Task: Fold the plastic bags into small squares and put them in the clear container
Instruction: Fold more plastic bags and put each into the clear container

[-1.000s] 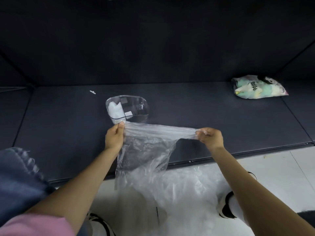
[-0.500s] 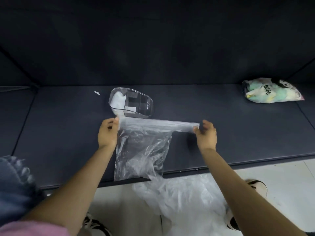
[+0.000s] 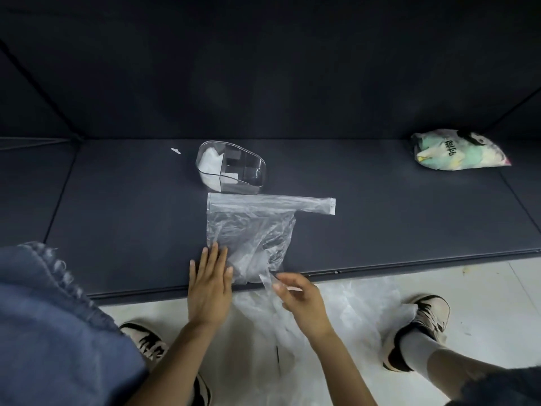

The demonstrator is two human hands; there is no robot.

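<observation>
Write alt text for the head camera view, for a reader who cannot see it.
A clear plastic bag lies flat on a dark padded surface; the left hand presses its near edge with straight fingers while the right hand pinches a loose bit of plastic. Just behind sits a clear container holding white folded plastic; a colourful packet lies far right.

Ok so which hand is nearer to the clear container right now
Left. The left hand lies flat on the plastic bag's near left corner, almost straight below the clear container. The right hand pinches the bag's near edge, lower and further right.
</observation>
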